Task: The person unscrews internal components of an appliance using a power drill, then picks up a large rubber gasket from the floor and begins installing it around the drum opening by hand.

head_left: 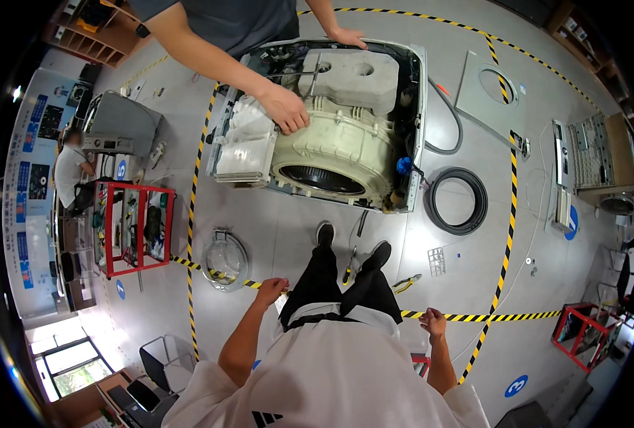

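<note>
My left hand (272, 289) is beside my left hip with its fingers curled together. What it holds, if anything, is too small to make out. On the other side, my right hand (434, 322) hangs near my right hip, its fingers also drawn in, and I cannot see what lies inside them. Both hands are apart from the opened washing machine (331, 153) in front of my feet. It shows a cream tub and a grey concrete counterweight (370, 82). A co-worker's hand (286, 108) rests over the tub; their other hand (347, 37) touches the cabinet's far edge.
Near my feet lie a screwdriver (349, 267) and yellow-handled pliers (407, 283). A round glass door (225, 260) is at left, a black rubber gasket (482, 201) at right. A grey panel (470, 93) lies far right. Red tool carts (135, 269) stand at both sides.
</note>
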`<state>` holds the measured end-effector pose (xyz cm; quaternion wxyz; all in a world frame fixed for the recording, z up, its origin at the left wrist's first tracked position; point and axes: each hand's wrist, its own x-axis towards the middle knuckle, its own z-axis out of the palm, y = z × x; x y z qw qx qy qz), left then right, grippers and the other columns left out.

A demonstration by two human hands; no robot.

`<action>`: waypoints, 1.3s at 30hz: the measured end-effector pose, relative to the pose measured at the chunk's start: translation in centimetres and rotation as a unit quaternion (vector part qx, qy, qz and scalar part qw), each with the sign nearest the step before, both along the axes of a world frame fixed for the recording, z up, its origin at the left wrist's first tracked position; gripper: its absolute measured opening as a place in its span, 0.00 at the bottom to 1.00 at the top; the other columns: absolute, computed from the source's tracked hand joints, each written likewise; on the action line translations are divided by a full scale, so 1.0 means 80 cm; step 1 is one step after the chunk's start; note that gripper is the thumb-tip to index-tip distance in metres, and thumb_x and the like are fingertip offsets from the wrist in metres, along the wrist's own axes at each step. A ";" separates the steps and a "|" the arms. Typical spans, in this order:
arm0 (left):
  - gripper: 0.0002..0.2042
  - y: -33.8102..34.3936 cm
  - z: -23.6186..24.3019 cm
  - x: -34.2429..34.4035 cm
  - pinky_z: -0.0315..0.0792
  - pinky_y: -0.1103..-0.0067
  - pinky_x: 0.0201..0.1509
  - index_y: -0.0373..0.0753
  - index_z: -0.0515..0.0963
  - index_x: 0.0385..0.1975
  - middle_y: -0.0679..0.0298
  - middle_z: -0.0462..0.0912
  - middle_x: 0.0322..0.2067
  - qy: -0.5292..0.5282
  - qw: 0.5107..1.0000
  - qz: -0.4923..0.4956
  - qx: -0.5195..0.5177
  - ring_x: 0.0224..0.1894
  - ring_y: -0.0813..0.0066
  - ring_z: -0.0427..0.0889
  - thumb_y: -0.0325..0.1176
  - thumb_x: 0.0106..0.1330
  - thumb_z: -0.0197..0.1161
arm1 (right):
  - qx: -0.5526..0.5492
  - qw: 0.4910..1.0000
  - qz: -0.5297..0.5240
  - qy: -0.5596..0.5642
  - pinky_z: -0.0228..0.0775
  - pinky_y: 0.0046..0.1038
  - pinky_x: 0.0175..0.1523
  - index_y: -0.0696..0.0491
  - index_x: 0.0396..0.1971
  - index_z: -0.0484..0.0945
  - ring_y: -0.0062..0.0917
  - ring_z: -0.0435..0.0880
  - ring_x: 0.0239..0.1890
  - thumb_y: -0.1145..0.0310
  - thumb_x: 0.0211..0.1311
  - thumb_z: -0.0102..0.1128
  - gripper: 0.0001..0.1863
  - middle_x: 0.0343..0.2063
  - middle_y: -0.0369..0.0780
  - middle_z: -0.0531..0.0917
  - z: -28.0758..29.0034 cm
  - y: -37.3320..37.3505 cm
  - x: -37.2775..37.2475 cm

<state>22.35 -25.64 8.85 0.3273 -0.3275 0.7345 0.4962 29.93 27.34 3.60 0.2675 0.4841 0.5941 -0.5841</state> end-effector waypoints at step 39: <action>0.17 -0.160 -0.086 -0.151 0.70 0.81 0.35 0.36 0.77 0.35 0.64 0.80 0.32 -0.116 0.991 -0.008 0.067 0.34 0.76 0.79 0.46 0.61 0.54 | 0.287 0.956 0.044 -0.034 0.69 0.22 0.25 0.59 0.22 0.71 0.26 0.81 0.21 0.68 0.52 0.59 0.10 0.19 0.40 0.79 0.042 -0.247 -0.005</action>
